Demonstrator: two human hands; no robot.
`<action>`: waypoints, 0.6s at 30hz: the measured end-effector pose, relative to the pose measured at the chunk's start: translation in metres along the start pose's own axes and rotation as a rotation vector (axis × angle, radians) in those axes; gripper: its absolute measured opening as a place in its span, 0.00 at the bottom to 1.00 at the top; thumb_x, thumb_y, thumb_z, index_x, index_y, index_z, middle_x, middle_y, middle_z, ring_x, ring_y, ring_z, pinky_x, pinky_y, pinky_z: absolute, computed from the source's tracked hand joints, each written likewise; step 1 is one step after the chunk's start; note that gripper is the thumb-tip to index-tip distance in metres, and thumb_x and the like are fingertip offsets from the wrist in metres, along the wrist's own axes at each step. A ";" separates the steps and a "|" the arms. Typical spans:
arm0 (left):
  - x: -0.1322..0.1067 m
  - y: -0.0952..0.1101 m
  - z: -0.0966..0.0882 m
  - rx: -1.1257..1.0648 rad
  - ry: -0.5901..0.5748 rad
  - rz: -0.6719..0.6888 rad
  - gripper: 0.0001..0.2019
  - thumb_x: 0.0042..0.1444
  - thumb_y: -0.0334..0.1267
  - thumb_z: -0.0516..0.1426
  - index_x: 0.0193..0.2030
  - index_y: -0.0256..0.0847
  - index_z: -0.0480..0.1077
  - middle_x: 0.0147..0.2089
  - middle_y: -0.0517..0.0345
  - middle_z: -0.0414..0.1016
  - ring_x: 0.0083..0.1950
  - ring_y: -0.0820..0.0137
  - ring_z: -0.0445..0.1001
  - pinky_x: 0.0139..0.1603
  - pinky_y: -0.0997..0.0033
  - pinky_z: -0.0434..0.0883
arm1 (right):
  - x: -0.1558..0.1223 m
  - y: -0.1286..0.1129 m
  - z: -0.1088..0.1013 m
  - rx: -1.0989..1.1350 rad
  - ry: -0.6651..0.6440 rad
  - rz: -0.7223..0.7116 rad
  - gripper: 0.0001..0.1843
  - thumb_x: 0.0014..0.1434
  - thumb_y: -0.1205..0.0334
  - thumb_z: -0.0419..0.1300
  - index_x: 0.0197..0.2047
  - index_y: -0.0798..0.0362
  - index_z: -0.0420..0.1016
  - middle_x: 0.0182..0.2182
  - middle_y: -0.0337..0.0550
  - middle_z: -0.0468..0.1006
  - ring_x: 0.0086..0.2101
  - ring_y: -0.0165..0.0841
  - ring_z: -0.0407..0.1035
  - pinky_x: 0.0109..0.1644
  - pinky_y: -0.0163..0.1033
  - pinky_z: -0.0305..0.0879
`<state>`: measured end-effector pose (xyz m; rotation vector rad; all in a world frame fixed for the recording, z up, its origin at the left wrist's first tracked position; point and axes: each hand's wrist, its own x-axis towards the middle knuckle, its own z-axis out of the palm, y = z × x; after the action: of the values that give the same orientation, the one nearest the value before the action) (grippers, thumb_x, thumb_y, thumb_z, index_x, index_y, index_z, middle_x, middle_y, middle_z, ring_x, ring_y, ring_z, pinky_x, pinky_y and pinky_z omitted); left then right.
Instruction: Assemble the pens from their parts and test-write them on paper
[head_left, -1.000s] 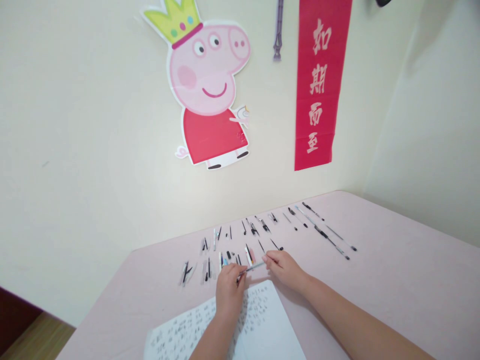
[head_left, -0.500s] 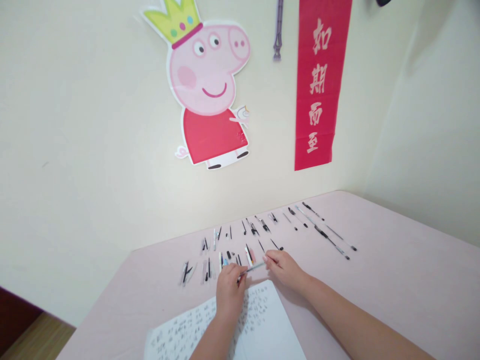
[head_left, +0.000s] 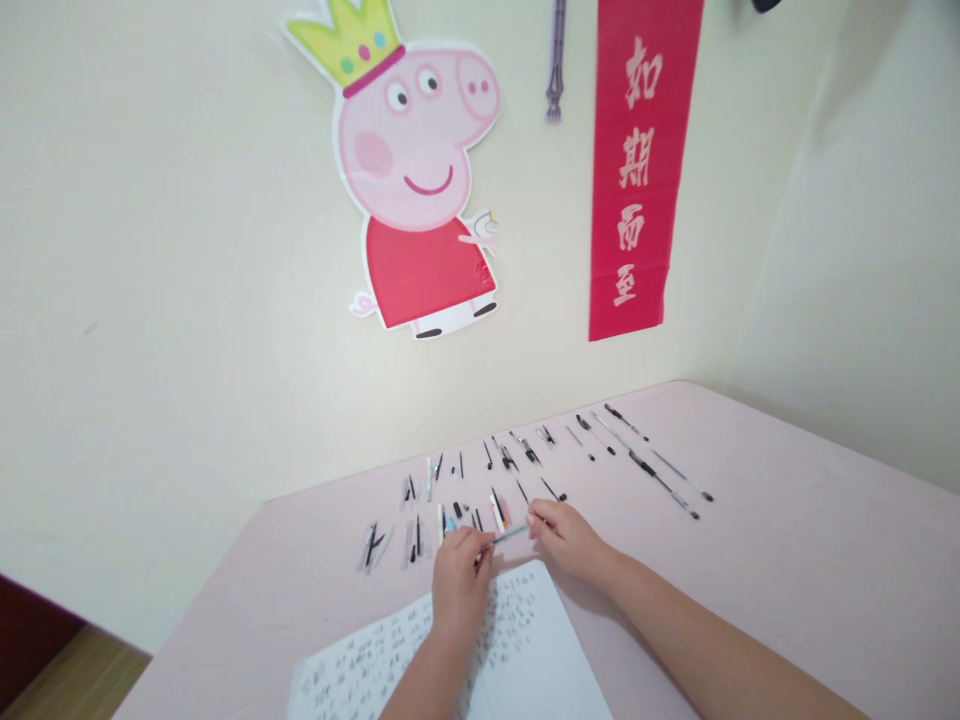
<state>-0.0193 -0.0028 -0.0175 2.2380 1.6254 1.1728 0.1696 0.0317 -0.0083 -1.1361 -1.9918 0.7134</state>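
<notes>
Between my two hands stretches a slim clear pen [head_left: 511, 534], held just above the near edge of the pen rows. My left hand [head_left: 459, 578] pinches its left part, where a dark end shows under the fingers. The fingertips of my right hand [head_left: 564, 532] are closed at the pen's other end and hide it. Below my left forearm lies a sheet of white paper [head_left: 551, 640] covered partly with handwriting. Just beyond my hands are pen parts, among them a white-and-red piece [head_left: 499, 512] and a black cap [head_left: 458, 510].
Pens and taken-apart pen pieces lie in two rows on the pink table [head_left: 750, 600]. Several long clear pens [head_left: 664, 482] are at the right end. Behind the table, the wall bears a cartoon pig cutout [head_left: 427, 270] and a red banner [head_left: 637, 200].
Almost nothing differs. My right hand appears very slightly shifted at the pen's end; my left hand and the laid-out pens look the same.
</notes>
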 end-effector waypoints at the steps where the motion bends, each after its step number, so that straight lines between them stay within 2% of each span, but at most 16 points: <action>1: 0.000 0.000 0.000 -0.001 0.001 0.001 0.09 0.52 0.28 0.53 0.34 0.40 0.73 0.32 0.54 0.73 0.36 0.64 0.71 0.38 0.64 0.67 | 0.000 0.000 0.000 -0.002 -0.003 0.008 0.16 0.60 0.61 0.47 0.22 0.53 0.62 0.20 0.36 0.64 0.23 0.28 0.58 0.30 0.33 0.52; 5: 0.000 -0.001 0.000 -0.011 -0.004 -0.008 0.09 0.51 0.28 0.53 0.35 0.40 0.73 0.32 0.54 0.73 0.37 0.64 0.71 0.38 0.63 0.67 | 0.000 -0.001 0.000 -0.009 -0.012 0.035 0.18 0.61 0.58 0.47 0.20 0.53 0.61 0.18 0.36 0.64 0.22 0.28 0.58 0.28 0.33 0.51; 10: 0.000 -0.002 0.000 -0.022 -0.021 -0.019 0.08 0.52 0.29 0.52 0.35 0.39 0.73 0.32 0.54 0.73 0.37 0.64 0.70 0.38 0.62 0.67 | 0.000 -0.002 -0.003 0.026 0.008 -0.010 0.11 0.59 0.59 0.50 0.27 0.53 0.65 0.23 0.36 0.67 0.25 0.29 0.60 0.30 0.32 0.53; 18: 0.000 0.000 0.000 -0.032 -0.019 -0.007 0.09 0.52 0.29 0.52 0.35 0.39 0.73 0.32 0.53 0.72 0.37 0.63 0.70 0.39 0.61 0.67 | 0.000 0.002 0.002 0.032 -0.014 0.017 0.17 0.60 0.61 0.47 0.21 0.54 0.62 0.20 0.36 0.66 0.24 0.28 0.62 0.30 0.33 0.54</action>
<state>-0.0197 -0.0032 -0.0175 2.2155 1.5951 1.1635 0.1690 0.0328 -0.0112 -1.1335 -1.9782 0.7611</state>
